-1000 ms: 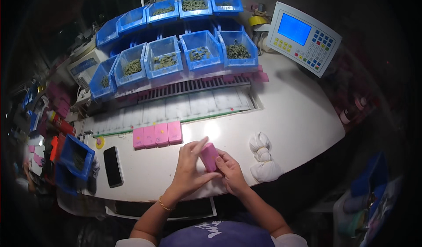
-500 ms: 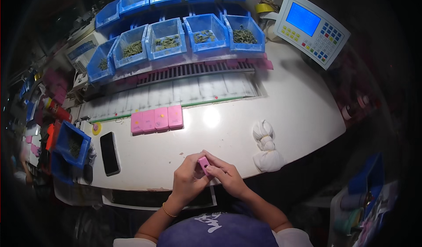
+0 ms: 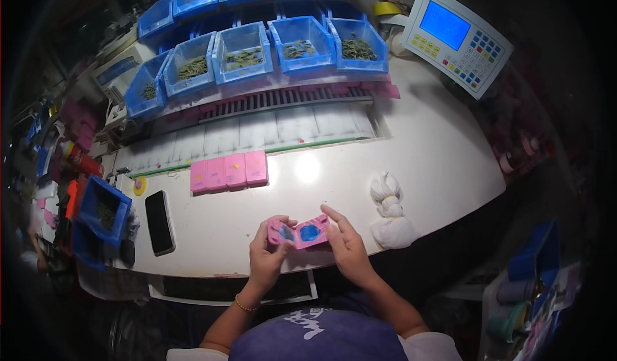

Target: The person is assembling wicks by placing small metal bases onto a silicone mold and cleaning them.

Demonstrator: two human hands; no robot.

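Note:
A pink rubber mould [image 3: 297, 241] lies opened out like a book between my hands, above the near edge of the white table. Blue patches show on the inner faces of both halves, the right one larger and brighter. My left hand [image 3: 265, 255] grips the left half, thumb on its inner face. The right half is pinched at its outer edge by my right hand [image 3: 349, 250], whose index finger sticks out beyond it. Farther off, several closed pink moulds [image 3: 218, 173] stand side by side in a row.
Blue bins [image 3: 244, 59] with small green pieces line the back. Left of me lie a black phone [image 3: 159, 225] and a blue bin [image 3: 103, 207]. To the right are a tied white cloth bundle [image 3: 391, 213] and a keypad display [image 3: 457, 39]. A drawer [image 3: 231, 290] juts out below.
The pink mould, closed and upright between my joined hands before, is now spread open, showing blue inside. My hands have moved apart, the right one further right.

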